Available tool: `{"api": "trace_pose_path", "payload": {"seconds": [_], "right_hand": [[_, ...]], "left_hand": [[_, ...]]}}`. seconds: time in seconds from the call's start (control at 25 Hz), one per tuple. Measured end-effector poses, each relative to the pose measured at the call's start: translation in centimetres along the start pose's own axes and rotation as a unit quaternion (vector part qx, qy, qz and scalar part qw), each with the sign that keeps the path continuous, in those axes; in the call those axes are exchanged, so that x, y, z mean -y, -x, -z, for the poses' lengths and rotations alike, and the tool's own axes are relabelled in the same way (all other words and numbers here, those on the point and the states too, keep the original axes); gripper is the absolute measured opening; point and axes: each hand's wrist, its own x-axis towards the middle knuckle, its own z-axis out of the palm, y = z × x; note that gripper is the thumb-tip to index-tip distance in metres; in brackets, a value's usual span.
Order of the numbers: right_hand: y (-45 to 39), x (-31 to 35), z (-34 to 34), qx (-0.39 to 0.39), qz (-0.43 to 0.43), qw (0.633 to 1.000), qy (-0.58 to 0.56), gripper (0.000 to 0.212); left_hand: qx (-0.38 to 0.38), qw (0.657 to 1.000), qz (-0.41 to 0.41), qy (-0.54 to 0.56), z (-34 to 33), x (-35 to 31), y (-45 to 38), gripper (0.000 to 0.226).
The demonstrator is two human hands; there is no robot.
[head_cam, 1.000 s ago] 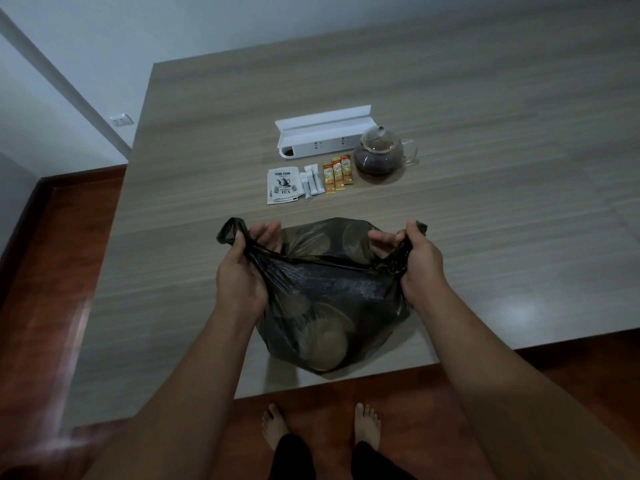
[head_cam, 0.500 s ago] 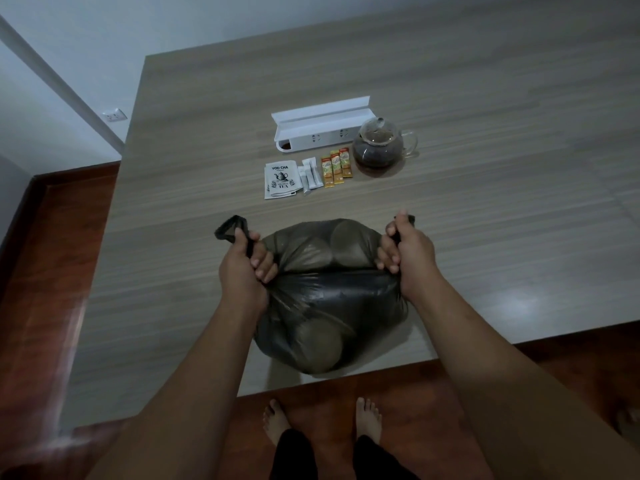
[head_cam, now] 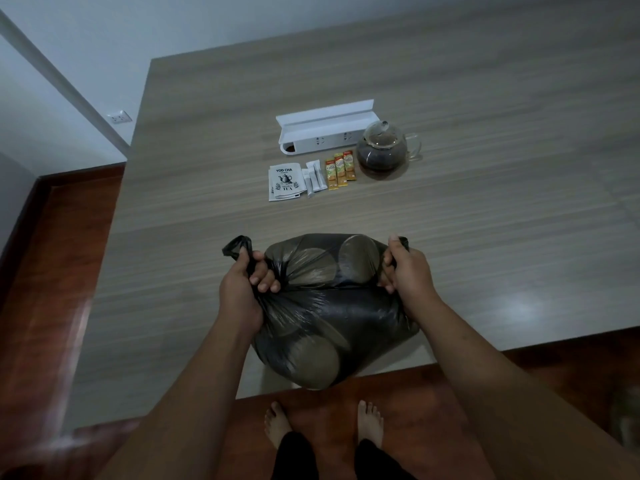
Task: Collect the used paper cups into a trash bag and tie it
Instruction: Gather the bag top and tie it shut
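A dark, half-transparent trash bag sits at the near edge of the wooden table, bulging with several paper cups whose round shapes show through the plastic. My left hand grips the bag's left handle in a fist, with the handle's end sticking up above the thumb. My right hand grips the right handle the same way. The bag's mouth is stretched flat between both fists.
Farther back on the table stand a white power strip box, a glass teapot of dark tea, a tea packet, white sachets and orange sachets. My bare feet stand on the red-brown floor below the table edge.
The bag's mouth was open between loosely held handles. Both hands have since closed into fists on the handles and pulled apart, drawing the opening flat over the cups.
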Motion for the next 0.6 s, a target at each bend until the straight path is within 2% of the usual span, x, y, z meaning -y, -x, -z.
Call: {"api": "trace_pose_path", "payload": {"seconds": [0.28, 0.48, 0.6], "right_hand": [[0.5, -0.2, 0.1, -0.007, 0.008, 1.0, 0.02, 0.047], [1.3, 4.5, 0.2, 0.016, 0.076, 0.985, -0.152, 0.029], [1.7, 6.6, 0.3, 0.078, 0.082, 0.963, -0.244, 0.028]], "left_hand": [[0.011, 1.0, -0.001, 0.021, -0.2, 0.3, 0.3, 0.041], [0.069, 0.995, -0.051, -0.049, -2.7, -2.0, 1.0, 0.04], [0.091, 0.99, -0.072, -0.084, -4.1, -3.1, 1.3, 0.039]]}}
